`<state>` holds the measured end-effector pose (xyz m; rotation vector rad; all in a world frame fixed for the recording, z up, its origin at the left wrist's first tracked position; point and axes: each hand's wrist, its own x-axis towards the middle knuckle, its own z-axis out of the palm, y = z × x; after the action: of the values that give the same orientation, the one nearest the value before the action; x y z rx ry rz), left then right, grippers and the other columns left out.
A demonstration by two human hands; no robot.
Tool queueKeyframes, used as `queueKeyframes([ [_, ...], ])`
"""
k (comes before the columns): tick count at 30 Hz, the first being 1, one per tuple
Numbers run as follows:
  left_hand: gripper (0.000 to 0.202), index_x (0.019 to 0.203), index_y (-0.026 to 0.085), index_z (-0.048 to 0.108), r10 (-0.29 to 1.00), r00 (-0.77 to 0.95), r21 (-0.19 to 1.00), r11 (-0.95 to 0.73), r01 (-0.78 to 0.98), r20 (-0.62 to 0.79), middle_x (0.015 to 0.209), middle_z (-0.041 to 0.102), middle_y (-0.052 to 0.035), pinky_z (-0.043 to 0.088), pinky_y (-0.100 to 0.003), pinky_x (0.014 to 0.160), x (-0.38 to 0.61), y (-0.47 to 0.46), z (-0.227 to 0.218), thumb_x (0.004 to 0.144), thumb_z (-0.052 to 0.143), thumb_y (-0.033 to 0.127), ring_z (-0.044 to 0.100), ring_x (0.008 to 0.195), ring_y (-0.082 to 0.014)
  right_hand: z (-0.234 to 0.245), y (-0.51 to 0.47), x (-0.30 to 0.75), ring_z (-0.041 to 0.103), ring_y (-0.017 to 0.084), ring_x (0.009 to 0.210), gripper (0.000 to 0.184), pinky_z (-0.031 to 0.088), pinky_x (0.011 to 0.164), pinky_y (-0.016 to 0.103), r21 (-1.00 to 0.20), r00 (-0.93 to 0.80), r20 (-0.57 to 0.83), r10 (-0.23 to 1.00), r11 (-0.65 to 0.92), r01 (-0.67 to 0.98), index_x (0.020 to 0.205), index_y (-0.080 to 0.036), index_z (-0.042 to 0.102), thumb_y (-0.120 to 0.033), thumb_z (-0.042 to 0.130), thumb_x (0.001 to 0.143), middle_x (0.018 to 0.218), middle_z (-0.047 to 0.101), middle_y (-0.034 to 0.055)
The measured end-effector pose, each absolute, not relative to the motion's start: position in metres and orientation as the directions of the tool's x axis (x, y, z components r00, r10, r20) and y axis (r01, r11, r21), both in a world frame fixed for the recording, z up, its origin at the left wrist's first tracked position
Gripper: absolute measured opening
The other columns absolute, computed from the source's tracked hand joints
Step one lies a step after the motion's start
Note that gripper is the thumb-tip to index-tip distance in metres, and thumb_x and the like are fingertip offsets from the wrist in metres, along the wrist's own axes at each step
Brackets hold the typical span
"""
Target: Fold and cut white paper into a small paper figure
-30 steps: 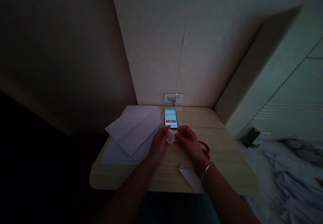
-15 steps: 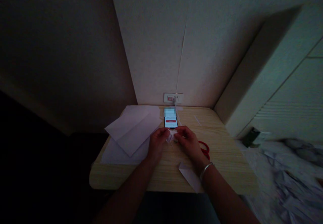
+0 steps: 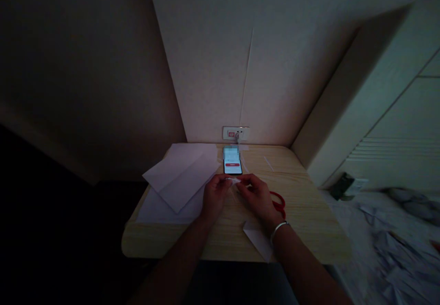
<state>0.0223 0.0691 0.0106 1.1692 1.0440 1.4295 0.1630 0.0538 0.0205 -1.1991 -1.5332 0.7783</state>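
Note:
Between my two hands, just in front of the lit phone (image 3: 233, 165), is a small piece of white paper (image 3: 234, 181). My left hand (image 3: 216, 195) pinches its left side with thumb and fingers. On the other side, my right hand (image 3: 256, 194), with a bracelet at the wrist, grips the right side. The fingertips cover much of the paper, so its exact folds are hidden. Red-handled scissors (image 3: 279, 204) lie right beside my right hand, partly behind it. Under my right wrist rests a scrap of white paper (image 3: 257, 240).
Large white sheets (image 3: 185, 177) overlap on the left of the wooden table (image 3: 309, 231). A thin paper strip (image 3: 268, 163) lies at the back right. A plug sits in the wall socket (image 3: 236, 133) behind the phone. Crumpled cloth or paper (image 3: 402, 264) lies at the far right.
The small paper piece has tilted and now looks flatter and narrower between my fingers. Both hands keep their grip and have barely shifted.

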Motion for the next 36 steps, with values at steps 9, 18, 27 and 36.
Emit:
queueKeyframes([
  [9,0.021,0.081,0.016,0.070,0.990,-0.038,0.974,-0.140,-0.177,0.136,0.077,0.067,-0.0026,0.044,-0.025,0.074,0.019,0.067,0.016,0.073,0.064,0.035,0.060,0.076,-0.0161,0.017,0.055,0.164,0.058,0.016,0.069,0.017,0.045,0.062,0.026,-0.933,0.009,0.253,0.967,0.241,0.268,0.082,-0.019,0.064,-0.035,0.060,0.077,0.077,0.065,0.0030],
  [18,0.030,0.088,0.015,0.068,1.000,0.000,0.948,-0.030,-0.318,0.031,0.087,0.069,-0.0055,0.053,-0.028,0.063,0.024,0.069,0.013,0.067,0.070,0.035,0.063,0.076,-0.0171,0.013,0.059,0.165,0.052,0.012,0.057,0.023,0.043,0.051,0.023,-0.994,0.041,0.106,0.994,0.104,0.028,0.083,-0.018,0.061,-0.040,0.063,0.075,0.070,0.060,0.0006],
  [27,0.014,0.084,0.020,0.073,0.965,-0.049,0.966,-0.258,0.011,0.258,0.085,0.071,-0.0037,0.047,-0.028,0.078,0.022,0.068,0.012,0.073,0.065,0.026,0.063,0.081,-0.0171,0.015,0.057,0.166,0.055,0.016,0.066,0.012,0.044,0.061,0.027,-0.896,0.067,0.317,0.946,0.276,0.348,0.077,-0.019,0.065,-0.031,0.060,0.077,0.073,0.061,0.0025],
  [36,0.017,0.090,0.021,0.070,0.939,0.031,0.928,-0.344,0.143,0.343,0.092,0.070,-0.0056,0.046,-0.030,0.082,0.023,0.066,0.006,0.075,0.064,0.025,0.063,0.088,-0.0192,0.014,0.057,0.164,0.057,0.017,0.060,0.014,0.043,0.057,0.027,-0.884,0.099,0.222,0.970,0.158,0.440,0.070,-0.017,0.063,-0.029,0.058,0.074,0.066,0.064,0.0034],
])
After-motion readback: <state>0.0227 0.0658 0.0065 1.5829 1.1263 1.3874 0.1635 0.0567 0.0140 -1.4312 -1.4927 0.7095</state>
